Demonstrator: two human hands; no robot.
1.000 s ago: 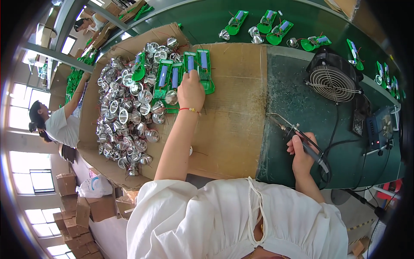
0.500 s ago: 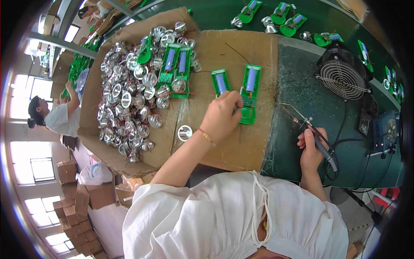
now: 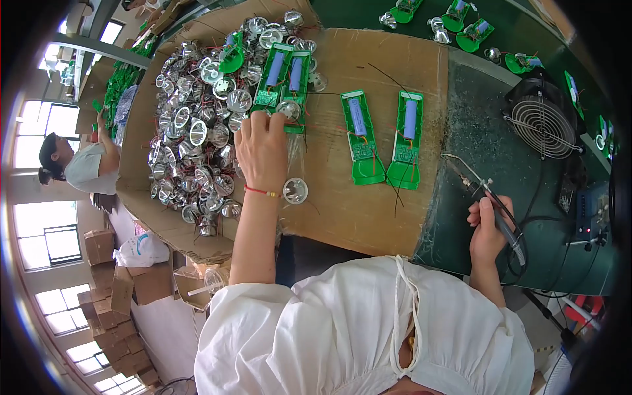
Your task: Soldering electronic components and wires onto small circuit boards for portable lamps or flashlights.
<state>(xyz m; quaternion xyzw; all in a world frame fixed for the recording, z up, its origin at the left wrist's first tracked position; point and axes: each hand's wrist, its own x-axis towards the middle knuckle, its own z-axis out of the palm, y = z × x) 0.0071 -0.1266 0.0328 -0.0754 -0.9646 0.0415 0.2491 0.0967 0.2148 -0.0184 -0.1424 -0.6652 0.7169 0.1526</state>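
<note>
My left hand is over the right edge of a heap of silver reflector cups, its fingers curled down; their tips are hidden, so what they grip does not show. Just beyond it lie two green housings with blue cells. A loose reflector cup rests beside my wrist. On the cardboard sit a left green housing and a right green housing, each with a blue cell, circuit board and wires. At the right, my right hand is closed round a soldering iron, its tip pointing up-left, above the green bench.
A cardboard box surrounds the heap. A round-grilled fan and a blue powered unit with cables stand at the right. More green housings lie along the far side. Another person works at the left.
My left hand has left the two housings on the cardboard and moved left to the reflector heap. The left housing now lies tilted beside the right one. My right hand keeps the soldering iron.
</note>
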